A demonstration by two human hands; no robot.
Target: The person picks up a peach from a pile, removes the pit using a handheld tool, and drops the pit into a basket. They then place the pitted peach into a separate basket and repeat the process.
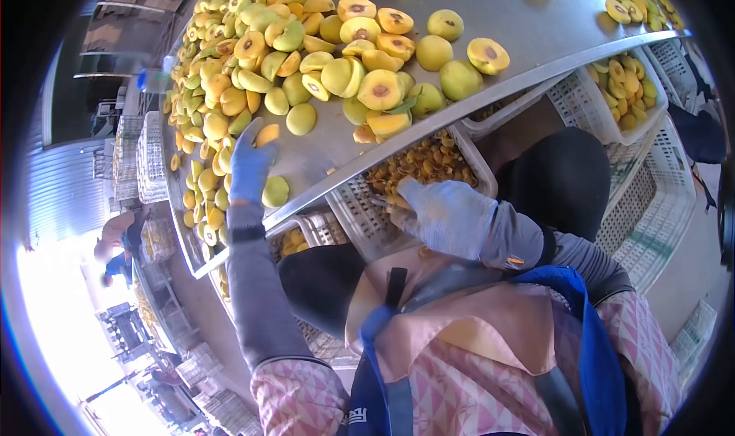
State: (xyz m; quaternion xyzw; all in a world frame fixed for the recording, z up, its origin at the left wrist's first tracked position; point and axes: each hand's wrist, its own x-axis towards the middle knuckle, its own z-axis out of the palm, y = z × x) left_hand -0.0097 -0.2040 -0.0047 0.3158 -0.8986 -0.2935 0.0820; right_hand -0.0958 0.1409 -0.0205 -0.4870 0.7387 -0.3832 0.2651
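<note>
My left hand (253,166), in a blue-grey glove, reaches over the metal table (325,141) at the edge of a heap of halved yellow peaches (230,95). Its fingers are stretched out, with a small peach piece (266,135) right by the fingertips. A greenish peach half (276,192) lies just beside the wrist. My right hand (452,218), gloved too, is curled above a white crate (480,160) of brownish pits and scraps (429,163). Its fingers close round something mostly hidden; a yellowish bit shows at the fingertips.
The table's raised metal rim (367,154) runs between me and the fruit. At right stand a crate of peach pieces (628,91) and another white crate (651,199). My knees flank the pit crate. Another person (119,241) is at far left, near stacked crates (151,156).
</note>
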